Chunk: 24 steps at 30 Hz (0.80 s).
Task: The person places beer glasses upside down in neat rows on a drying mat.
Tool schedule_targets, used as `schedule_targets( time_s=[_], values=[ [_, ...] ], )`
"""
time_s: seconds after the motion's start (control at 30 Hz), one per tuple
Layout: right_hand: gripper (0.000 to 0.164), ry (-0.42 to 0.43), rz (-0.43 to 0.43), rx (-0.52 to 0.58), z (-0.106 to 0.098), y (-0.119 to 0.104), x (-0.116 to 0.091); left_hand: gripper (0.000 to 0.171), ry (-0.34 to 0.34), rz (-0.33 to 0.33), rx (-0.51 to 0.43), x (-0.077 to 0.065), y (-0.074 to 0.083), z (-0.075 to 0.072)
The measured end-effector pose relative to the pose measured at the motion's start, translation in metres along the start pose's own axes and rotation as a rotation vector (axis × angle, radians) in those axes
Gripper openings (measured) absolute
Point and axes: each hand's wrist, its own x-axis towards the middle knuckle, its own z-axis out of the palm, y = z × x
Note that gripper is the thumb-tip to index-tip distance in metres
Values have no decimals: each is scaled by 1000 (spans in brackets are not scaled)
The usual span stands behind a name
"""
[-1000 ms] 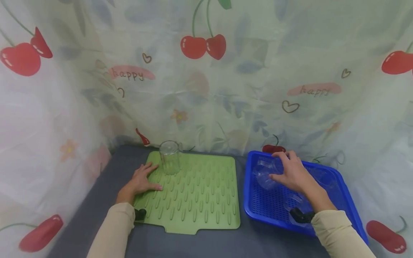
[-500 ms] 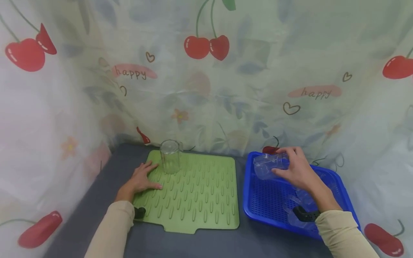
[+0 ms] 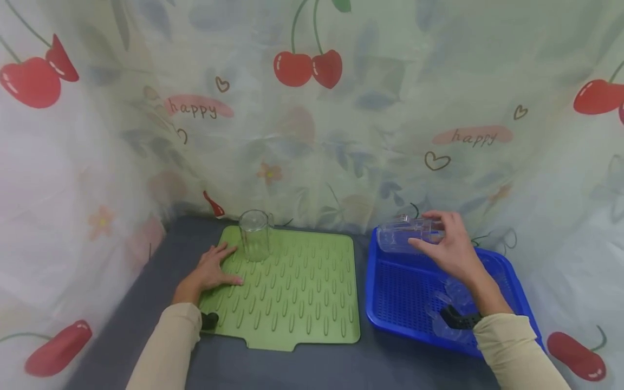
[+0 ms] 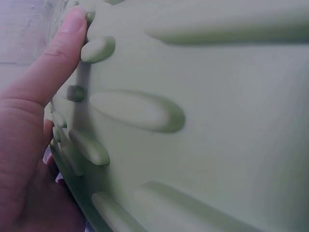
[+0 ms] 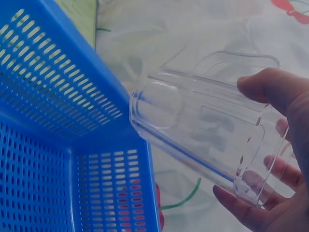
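Note:
My right hand [image 3: 450,246] grips a clear mug [image 3: 401,237] around its rim end, thumb on one side and fingers on the other. The mug lies sideways in the air over the back left corner of the blue basket [image 3: 404,331], base pointing left. Its handle [image 5: 241,54] is uppermost in the right wrist view. My left hand [image 3: 210,270] rests on the left edge of the green ridged mat [image 3: 307,295], fingers spread and thumb [image 4: 53,55] extended. Just beyond that hand, another clear mug [image 3: 255,239] stands upside down at the mat's back left.
Several clear vessels [image 3: 450,325] lie in the right part of the basket, partly hidden by the right forearm. Mat and basket sit side by side on a dark grey table [image 3: 322,368]. A cherry-printed curtain [image 3: 361,124] encloses the back and sides.
My right hand has lifted the mug from inside the basket to above its back left rim, tilting it onto its side. The left hand stays on the mat.

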Motion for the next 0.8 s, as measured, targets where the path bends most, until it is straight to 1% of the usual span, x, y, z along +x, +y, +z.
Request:
schedule_targets(
  time_s=[0.2, 0.53, 0.63, 0.8],
  values=[
    [62, 37, 22, 99, 5, 2, 3, 109, -11, -7, 3, 0, 1, -1],
    [64, 11, 141, 276, 23, 0, 5, 109, -8, -17, -9, 1, -1, 0],
    [64, 7, 150, 308, 28, -1, 6, 109, -8, -14, -17, 0, -1, 0],
    [64, 2, 143, 366, 38, -4, 8, 109, -8, -9, -20, 0, 0, 1]
  ],
)
